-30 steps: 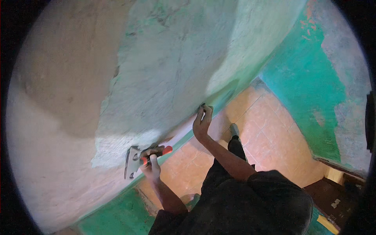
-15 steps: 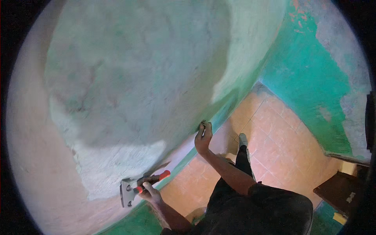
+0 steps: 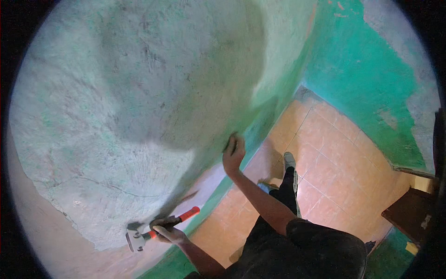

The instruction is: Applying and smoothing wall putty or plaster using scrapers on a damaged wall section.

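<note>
My left hand [image 3: 169, 234] is closed around the black and red handle of a scraper [image 3: 136, 239], low at the left. Its broad grey metal head points left, close to the wall; I cannot tell whether the blade touches it. The wall [image 3: 186, 102] is rough, with patchy grey-green plaster and worn paint. My right hand [image 3: 234, 154] is raised near the lower part of this wall, right of the scraper. Its fingers are curled together and slightly blurred, and what they hold, if anything, is hidden.
Orange floor tiles [image 3: 325, 139] run along the wall's foot, with my shoe [image 3: 289, 160] on them. A second wall [image 3: 357, 93], bright green with peeled grey areas, meets the first at a corner. A dark brown flat-sided object [image 3: 409, 216] stands at the lower right.
My left hand and the scraper have shifted left and slightly down in view. My right hand has moved slightly up and left. The view has also shifted, showing more rough plaster at the left.
</note>
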The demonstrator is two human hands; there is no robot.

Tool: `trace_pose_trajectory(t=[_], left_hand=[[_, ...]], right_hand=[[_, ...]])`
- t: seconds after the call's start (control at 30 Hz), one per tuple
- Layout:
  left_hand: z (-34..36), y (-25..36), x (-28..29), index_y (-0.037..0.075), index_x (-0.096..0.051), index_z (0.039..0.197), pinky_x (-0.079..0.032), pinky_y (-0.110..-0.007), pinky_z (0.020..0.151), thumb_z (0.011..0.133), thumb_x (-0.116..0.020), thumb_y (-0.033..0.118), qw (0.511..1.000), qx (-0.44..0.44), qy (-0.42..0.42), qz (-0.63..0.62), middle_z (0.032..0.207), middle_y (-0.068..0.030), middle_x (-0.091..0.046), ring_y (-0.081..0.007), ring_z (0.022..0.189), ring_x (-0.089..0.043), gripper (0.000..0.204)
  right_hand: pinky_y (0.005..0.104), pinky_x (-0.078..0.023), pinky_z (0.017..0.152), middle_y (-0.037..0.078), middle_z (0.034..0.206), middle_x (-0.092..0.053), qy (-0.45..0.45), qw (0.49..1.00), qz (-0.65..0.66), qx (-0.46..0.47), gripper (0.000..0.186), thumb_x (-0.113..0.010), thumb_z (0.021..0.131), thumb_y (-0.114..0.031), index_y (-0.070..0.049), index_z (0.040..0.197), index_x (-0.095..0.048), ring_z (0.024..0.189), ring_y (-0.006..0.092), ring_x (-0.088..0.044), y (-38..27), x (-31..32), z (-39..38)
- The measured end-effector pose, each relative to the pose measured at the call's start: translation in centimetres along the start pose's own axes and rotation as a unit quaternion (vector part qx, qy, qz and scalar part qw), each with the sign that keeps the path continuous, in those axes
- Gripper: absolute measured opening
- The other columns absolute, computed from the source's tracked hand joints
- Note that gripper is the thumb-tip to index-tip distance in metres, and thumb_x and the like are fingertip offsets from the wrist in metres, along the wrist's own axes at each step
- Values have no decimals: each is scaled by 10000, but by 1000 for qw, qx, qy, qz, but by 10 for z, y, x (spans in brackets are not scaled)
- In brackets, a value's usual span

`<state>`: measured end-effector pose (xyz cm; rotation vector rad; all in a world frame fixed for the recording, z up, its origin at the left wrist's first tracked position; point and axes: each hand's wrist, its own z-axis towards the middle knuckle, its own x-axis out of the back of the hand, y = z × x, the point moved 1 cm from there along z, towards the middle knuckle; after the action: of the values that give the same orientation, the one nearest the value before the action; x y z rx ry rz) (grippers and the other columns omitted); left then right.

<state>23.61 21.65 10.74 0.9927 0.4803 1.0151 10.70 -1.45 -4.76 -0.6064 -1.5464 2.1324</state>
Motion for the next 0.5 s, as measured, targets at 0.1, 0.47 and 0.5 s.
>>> trace_pose_trajectory(t=[0.1, 0.47, 0.5], left_hand=[[4, 8, -11, 53, -499, 852, -493, -308, 528, 999, -430, 472, 996, -37, -26, 70, 621, -62, -564, -166, 511, -562, 450], [9, -2, -40, 34, -495, 791, -479, -302, 520, 988, -442, 320, 994, -29, -40, 95, 612, -79, -580, -172, 500, -558, 352], [9, -8, -44, 33, -497, 805, -479, -301, 520, 993, -426, 309, 991, -51, -51, 113, 604, -78, -579, -168, 495, -557, 341]], right_hand=[[414, -465, 705, 215, 877, -587, 66, 994, -28, -83, 114, -549, 919, -39, 42, 983, -597, 799, 375, -573, 5, -4, 42], [353, -492, 685, 165, 842, -621, 8, 998, -50, -22, 126, -560, 939, -66, 48, 970, -606, 763, 252, -612, 35, 3, 91], [353, -492, 685, 165, 842, -621, 2, 998, -54, -17, 126, -560, 939, -66, 48, 970, -606, 763, 252, -612, 39, 2, 104]])
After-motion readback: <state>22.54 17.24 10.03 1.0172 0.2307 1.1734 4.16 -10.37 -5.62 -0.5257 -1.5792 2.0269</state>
